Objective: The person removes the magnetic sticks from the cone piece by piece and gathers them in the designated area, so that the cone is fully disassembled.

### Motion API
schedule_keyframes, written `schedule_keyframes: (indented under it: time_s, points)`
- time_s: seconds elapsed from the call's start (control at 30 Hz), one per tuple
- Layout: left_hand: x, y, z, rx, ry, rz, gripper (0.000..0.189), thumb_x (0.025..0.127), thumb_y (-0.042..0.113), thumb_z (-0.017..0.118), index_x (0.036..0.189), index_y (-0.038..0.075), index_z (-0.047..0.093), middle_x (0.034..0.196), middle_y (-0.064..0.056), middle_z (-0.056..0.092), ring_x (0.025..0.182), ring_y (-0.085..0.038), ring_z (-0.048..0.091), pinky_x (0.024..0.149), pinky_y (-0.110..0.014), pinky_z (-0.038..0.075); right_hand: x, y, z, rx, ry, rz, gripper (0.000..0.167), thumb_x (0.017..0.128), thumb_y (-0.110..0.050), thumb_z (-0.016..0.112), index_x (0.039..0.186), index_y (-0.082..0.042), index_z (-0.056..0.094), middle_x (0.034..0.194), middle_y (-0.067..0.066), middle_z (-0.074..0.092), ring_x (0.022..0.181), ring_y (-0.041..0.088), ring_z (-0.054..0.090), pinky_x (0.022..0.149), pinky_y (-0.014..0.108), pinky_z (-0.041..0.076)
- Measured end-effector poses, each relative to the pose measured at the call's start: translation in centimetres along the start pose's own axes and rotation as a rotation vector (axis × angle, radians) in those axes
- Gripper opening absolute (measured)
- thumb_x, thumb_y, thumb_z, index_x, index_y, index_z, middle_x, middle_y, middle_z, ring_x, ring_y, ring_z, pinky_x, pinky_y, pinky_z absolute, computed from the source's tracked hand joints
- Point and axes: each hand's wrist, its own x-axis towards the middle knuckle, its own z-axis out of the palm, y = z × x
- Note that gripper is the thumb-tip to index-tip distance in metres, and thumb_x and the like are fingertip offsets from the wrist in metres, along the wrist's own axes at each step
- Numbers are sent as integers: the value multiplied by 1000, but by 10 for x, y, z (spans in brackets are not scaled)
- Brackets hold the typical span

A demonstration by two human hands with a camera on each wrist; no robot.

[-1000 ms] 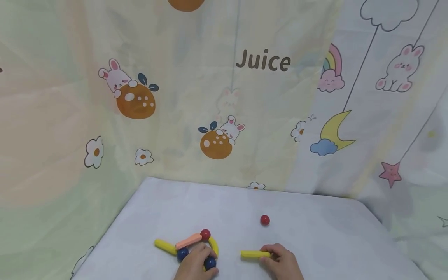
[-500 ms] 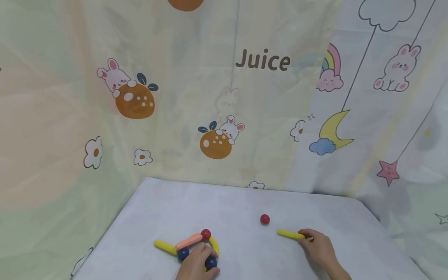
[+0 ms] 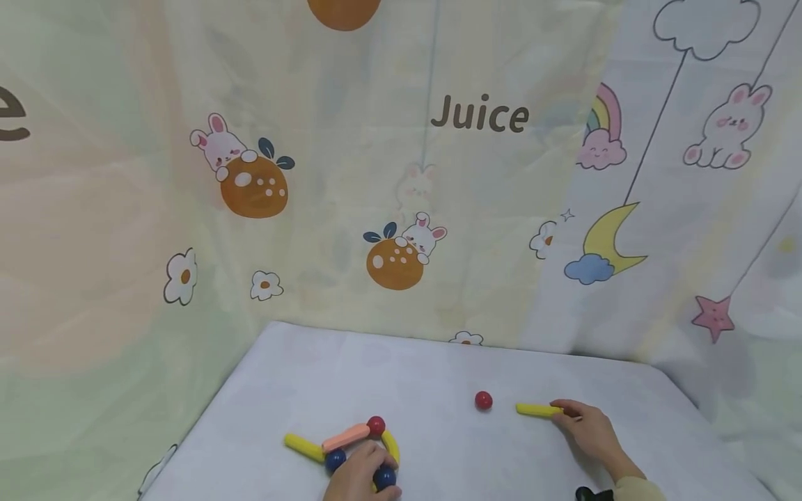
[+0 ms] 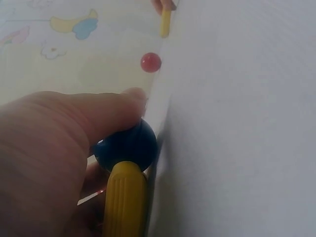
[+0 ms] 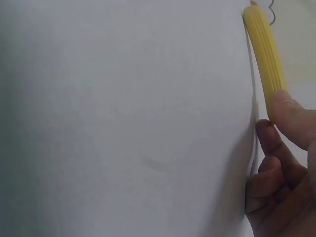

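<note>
My left hand point(image 3: 359, 473) grips a blue ball point(image 3: 385, 477) at the near corner of a small assembly of rods and balls. In the left wrist view, thumb and fingers wrap this blue ball point(image 4: 127, 147), and a yellow rod point(image 4: 125, 200) runs from it toward the camera. Around the hand lie another blue ball point(image 3: 335, 460), a straight yellow rod point(image 3: 304, 447), a peach rod point(image 3: 346, 438), a red ball point(image 3: 376, 426) and a curved yellow rod point(image 3: 391, 447). Over to the right, my right hand point(image 3: 589, 426) pinches one end of a straight yellow rod point(image 3: 537, 410), also seen in the right wrist view point(image 5: 266, 57).
A loose red ball point(image 3: 483, 401) rests on the white table point(image 3: 376, 362), left of the right hand's rod. Printed cloth point(image 3: 326, 299) hangs behind and beside the table. A black object point(image 3: 592, 494) shows by the right sleeve.
The right hand has carried its yellow rod right and farther back, past the loose red ball. The left hand keeps its hold on the blue ball. The head view has shifted slightly.
</note>
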Motion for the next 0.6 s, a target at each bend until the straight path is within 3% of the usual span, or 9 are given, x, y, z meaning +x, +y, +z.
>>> schedule_keyframes:
  time_s: [0.13,0.27,0.43,0.6]
  points:
    - [1,1,0,-3,-5,-9,28,78,40,81,96,24,67,96,9,53,83,-10,49,82,-39,52,6,1,2,4,-2,42,31,91,-16,69,119,-3,67,109,20,65,94,30,59,80,49,47]
    - [1,1,0,-22,12,-5,28,77,38,81,98,24,68,95,12,53,83,-7,49,81,-34,51,8,0,4,-30,0,48,32,91,-17,68,120,-4,66,106,16,66,94,30,58,79,49,46]
    - [0,3,-1,-138,26,10,28,77,29,83,100,25,67,93,16,57,83,-4,51,79,-31,49,7,-1,4,-26,29,33,40,89,-17,69,124,1,61,95,10,66,86,26,59,73,41,45]
    - [-1,5,2,-218,-26,-4,26,80,22,81,102,24,67,94,16,60,84,-5,53,82,-36,51,-5,-4,10,73,109,182,43,89,-19,64,124,6,56,97,18,63,89,31,56,73,43,45]
